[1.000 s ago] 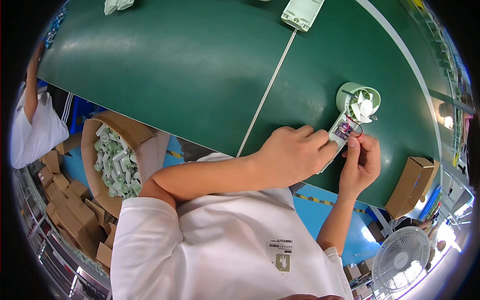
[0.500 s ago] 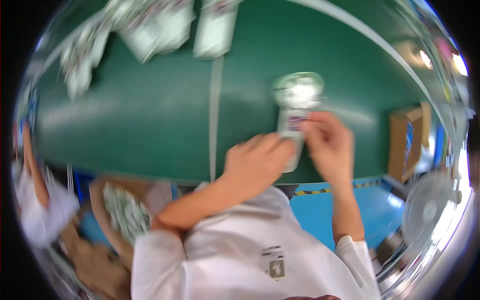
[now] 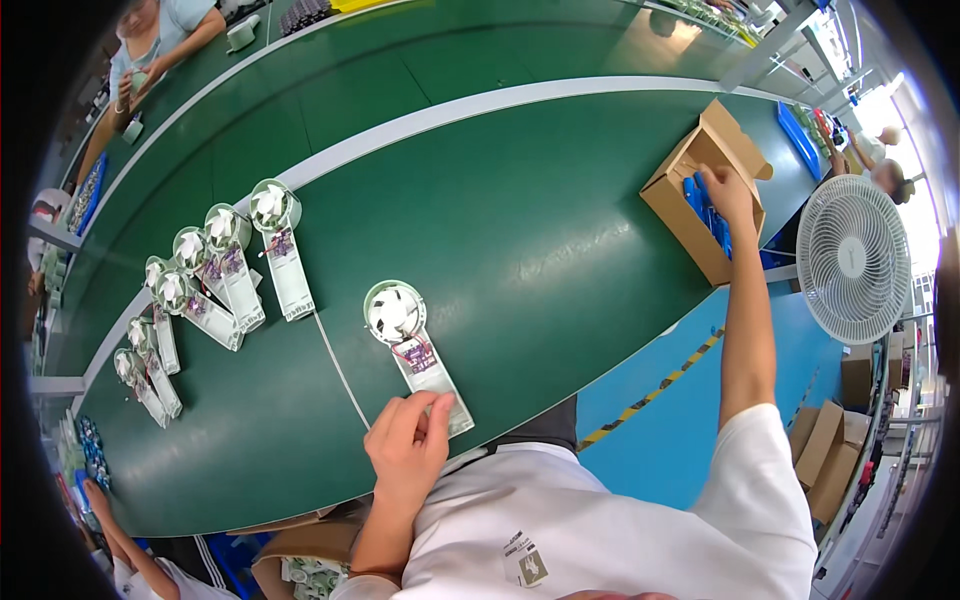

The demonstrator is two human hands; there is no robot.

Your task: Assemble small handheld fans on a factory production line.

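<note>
Left hand: it is covering the lower handle of the pale-green fan unit (image 3: pixel 394 312); the hand (image 3: pixel 405 452) is curling, thumb near forefinger; whether it is pinching, I cannot tell
Fan unit: it is lying on the green table (image 3: pixel 560 180), fan head pointing to 11 o'clock; a purple circuit board (image 3: pixel 420 358) is showing
Right hand: it is reaching into the carton (image 3: pixel 682 226) at 2 o'clock from the fan unit; the right hand (image 3: pixel 730 196) is partly hiding blue items (image 3: pixel 717 226); its grip I cannot tell
Other units (image 3: pixel 288 275): they are lying around 10 o'clock from the fan unit
</note>
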